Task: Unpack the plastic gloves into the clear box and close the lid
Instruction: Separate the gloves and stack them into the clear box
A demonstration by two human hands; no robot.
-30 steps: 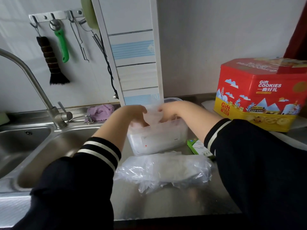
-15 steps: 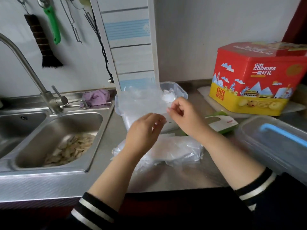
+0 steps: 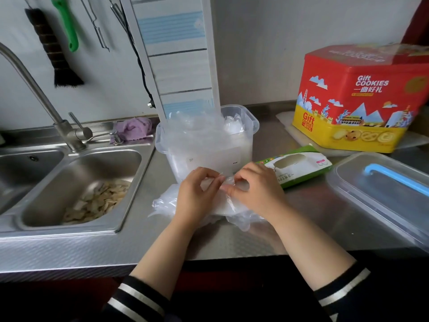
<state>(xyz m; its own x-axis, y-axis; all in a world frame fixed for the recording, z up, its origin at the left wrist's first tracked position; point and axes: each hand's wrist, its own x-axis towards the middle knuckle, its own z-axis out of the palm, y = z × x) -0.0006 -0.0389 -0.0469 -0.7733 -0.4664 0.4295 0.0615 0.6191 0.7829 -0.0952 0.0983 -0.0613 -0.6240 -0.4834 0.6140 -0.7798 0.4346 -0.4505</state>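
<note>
The clear box (image 3: 251, 123) stands open on the steel counter, with thin plastic gloves (image 3: 197, 129) heaped inside and rising above its rim. In front of it lies a pile of clear plastic gloves (image 3: 162, 201). My left hand (image 3: 197, 196) and my right hand (image 3: 253, 189) are both on this pile, each pinching the thin plastic between thumb and fingertips, close together. The clear lid (image 3: 380, 196) with a blue handle lies on the counter at the right. A green and white glove package (image 3: 299, 166) lies behind my right hand.
A double steel sink (image 3: 69, 189) holding pale scraps is at the left, with a tap (image 3: 46, 101) and a purple cloth (image 3: 134, 127) behind it. A red cookie tin (image 3: 362, 98) stands at the back right. A striped board (image 3: 176, 54) leans against the wall behind the box.
Both hands came back from the clear box, dropped to the pile of gloves in front of it, and now pinch the plastic there. The camera tilted down.
</note>
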